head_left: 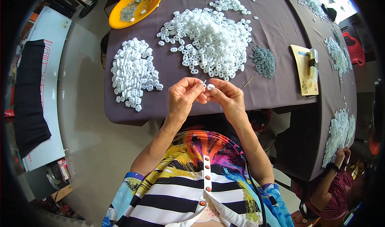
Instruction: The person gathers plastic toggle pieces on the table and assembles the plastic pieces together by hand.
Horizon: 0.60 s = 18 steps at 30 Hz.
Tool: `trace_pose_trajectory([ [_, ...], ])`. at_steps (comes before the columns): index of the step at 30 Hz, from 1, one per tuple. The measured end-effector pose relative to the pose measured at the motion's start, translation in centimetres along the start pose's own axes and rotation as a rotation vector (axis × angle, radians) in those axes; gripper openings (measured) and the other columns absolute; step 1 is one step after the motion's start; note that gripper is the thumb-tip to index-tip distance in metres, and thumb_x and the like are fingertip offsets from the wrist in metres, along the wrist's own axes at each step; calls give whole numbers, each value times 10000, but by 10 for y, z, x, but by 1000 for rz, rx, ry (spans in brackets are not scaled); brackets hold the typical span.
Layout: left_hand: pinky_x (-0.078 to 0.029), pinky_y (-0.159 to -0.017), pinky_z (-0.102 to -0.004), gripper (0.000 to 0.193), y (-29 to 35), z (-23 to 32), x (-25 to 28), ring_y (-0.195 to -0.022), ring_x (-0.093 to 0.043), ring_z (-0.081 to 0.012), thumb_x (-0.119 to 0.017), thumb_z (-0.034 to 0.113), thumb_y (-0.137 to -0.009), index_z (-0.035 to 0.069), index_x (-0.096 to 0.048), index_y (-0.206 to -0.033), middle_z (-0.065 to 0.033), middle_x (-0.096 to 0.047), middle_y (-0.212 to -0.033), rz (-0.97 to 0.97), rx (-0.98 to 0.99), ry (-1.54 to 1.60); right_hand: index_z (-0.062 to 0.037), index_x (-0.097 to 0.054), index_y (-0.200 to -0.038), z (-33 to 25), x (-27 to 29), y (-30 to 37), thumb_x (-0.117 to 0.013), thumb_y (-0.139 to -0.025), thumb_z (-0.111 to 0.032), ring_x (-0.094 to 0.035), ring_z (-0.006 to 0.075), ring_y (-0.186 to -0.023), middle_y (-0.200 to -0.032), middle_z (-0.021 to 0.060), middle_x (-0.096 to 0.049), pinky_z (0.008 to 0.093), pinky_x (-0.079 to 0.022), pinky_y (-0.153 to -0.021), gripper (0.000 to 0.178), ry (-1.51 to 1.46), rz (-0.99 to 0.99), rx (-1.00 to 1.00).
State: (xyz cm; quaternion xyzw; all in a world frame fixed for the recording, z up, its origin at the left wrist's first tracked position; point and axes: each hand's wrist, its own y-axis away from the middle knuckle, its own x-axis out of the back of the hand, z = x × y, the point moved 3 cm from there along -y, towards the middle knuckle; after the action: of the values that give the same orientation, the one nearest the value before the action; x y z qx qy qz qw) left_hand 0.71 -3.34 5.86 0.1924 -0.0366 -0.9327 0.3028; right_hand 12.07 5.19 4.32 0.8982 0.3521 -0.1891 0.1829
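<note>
My left hand (185,95) and my right hand (227,98) meet near the table's front edge, fingertips almost touching. Between the right thumb and fingers is a small rounded white plastic piece (210,87). The left hand pinches a tiny pale piece (204,84), too small to name. Just beyond the hands spreads a big heap of white oval plastic pieces with two holes (218,38). To its left lies a second heap of white pieces (132,70). A pile of small grey slender pieces (264,61) sits to the right, with a thin tan stick (248,82) nearby.
A yellow plate (151,1) holding small greyish pieces stands at the far left of the brown-covered table (276,30). On the right lie a yellow booklet (301,72) and a whitish roll (313,68). Another person's hand (341,157) touches a white heap (339,132) at the lower right.
</note>
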Motion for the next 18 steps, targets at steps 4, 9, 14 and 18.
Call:
trace_pose_trajectory([
  [4,-538,-541,-263,134,3,-2,-1,-605,-604,-126,-572,88,-858,-27,-586,-924,-83,-615,-767,1,21,-42,54,-594,-990,-1,0,-1,-571,-845,-10,-633,151,-748,-860,103,-643,263,-531,-705,160,-19,1,8],
  [9,-534,-517,-263,133,5,-1,-4,-588,-599,-124,-586,86,-845,-31,-593,-908,-77,-611,-739,27,42,-43,22,-606,-988,0,5,-1,-582,-848,-39,-614,116,-719,-856,70,-641,237,-518,-646,154,-25,31,5],
  [14,-529,-501,-260,131,5,-2,-6,-572,-592,-120,-591,87,-839,-33,-598,-890,-72,-607,-729,27,6,-81,-13,-613,-983,-10,-1,1,-576,-856,-53,-616,104,-744,-875,49,-641,229,-516,-637,138,-113,41,18],
  [18,-524,-498,-255,134,6,-2,-8,-569,-587,-116,-591,89,-839,-37,-597,-885,-70,-606,-730,23,-23,-145,-17,-616,-981,-13,-5,0,-589,-845,-46,-620,108,-741,-874,54,-644,231,-521,-637,141,-22,120,79],
])
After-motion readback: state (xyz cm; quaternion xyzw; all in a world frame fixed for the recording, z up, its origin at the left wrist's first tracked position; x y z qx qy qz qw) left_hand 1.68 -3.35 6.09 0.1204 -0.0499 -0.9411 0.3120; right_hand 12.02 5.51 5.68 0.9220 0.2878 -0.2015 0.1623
